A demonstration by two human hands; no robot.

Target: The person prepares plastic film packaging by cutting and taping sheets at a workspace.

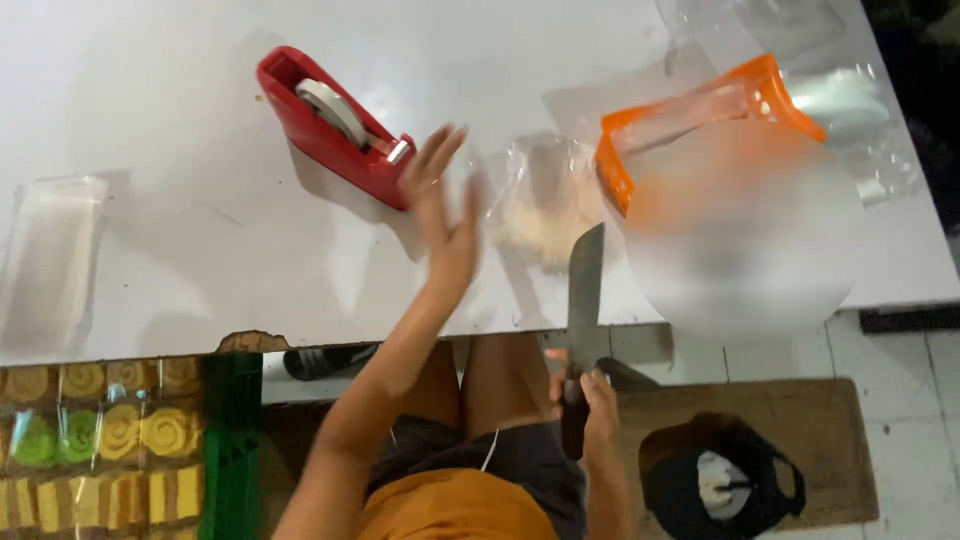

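The right hand [598,400], low over the lap, has its fingers wrapped around the dark handle of a knife [583,300] whose blade points up over the edge of the white surface [180,230]. The left hand [445,215] hovers blurred with fingers spread and empty, just right of the red tape dispenser [335,125]. A clear bag [545,205] of pale food lies just beyond the blade, further right of the dispenser. An orange basket [700,115] sits farther right still.
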